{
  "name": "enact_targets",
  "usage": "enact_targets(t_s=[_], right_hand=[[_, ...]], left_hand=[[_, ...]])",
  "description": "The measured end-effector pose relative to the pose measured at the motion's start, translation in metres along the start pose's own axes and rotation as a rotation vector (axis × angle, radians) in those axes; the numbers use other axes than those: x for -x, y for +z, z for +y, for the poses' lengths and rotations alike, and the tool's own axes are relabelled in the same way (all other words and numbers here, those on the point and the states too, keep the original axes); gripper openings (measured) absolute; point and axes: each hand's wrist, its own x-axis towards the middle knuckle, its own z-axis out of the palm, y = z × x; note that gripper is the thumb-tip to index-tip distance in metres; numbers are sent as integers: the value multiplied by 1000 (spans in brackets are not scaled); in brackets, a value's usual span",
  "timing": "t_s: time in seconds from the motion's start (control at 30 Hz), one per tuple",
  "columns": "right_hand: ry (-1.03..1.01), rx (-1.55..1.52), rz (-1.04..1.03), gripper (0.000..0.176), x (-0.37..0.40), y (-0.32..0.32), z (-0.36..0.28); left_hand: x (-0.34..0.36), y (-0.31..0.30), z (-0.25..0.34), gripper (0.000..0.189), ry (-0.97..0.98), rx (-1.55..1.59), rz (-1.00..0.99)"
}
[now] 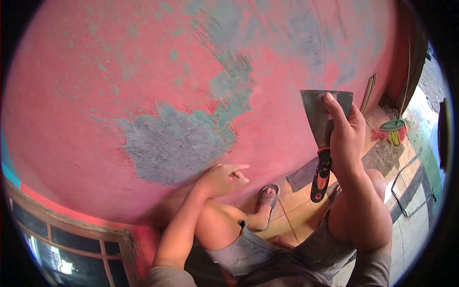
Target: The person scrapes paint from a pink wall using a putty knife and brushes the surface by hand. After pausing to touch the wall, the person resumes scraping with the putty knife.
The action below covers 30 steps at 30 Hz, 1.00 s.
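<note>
In my right hand [345, 138] is a putty knife [315, 119] with a wide steel blade and a black and red handle [321, 177]. My thumb presses on the blade's face, the fingers are behind it, and the handle points down. My left hand [222, 179] holds nothing; its index finger is stretched out and other fingers are partly curled. It is close to the pink wall [267, 138], at the lower edge of a bare grey patch [177, 143]. Greenish older paint shows around that patch and above it.
A window with a wooden frame [76, 234] lies at lower left. My sandalled foot [268, 201] rests on the tiled floor [289, 210]. At right are a broom head [393, 129] with coloured bristles, thin sticks [369, 91] against the wall and a doorway.
</note>
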Motion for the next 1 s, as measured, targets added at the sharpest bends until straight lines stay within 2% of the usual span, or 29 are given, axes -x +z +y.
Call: enact_targets(t_s=[0.07,0.17,0.37,0.77,1.0], right_hand=[[9,-42,-4,26,2,-1,-4],[-33,-28,-27,25,5,-3,-7],[-63,-11,-22,25,4,-4,-4],[-63,-31,-47,25,-7,-5,8],[-55,-40,-43,25,-10,0,7]], left_hand=[[2,-5,-15,57,-67,196,-81],[5,-11,-11,62,-104,300,-153],[0,-6,-27,61,-86,295,-173],[2,-11,-13,62,-133,259,-181],[-3,-9,-25,61,-82,263,-209]])
